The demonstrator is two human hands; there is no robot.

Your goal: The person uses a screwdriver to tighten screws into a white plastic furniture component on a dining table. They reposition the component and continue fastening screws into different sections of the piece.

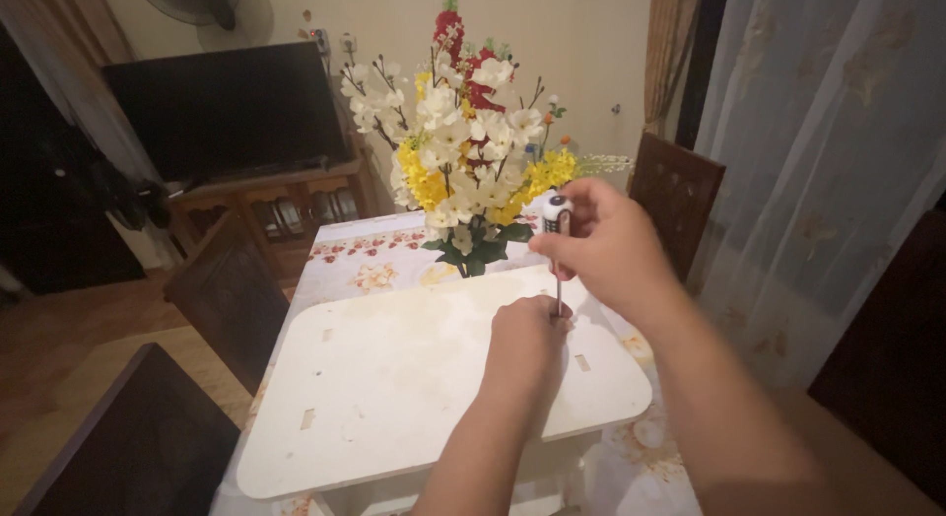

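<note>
A white rounded board with several small slots lies flat on the table. My right hand grips a screwdriver by its white and dark handle. The screwdriver stands upright with its thin shaft pointing down onto the board near the far right edge. My left hand rests on the board with its fingers pinched around the base of the shaft, steadying the tip. What sits under the tip is hidden by the fingers.
A bunch of white, yellow and red artificial flowers stands just behind the board. The table has a floral cloth. Dark wooden chairs stand left and right; a television is at the back, curtains on the right.
</note>
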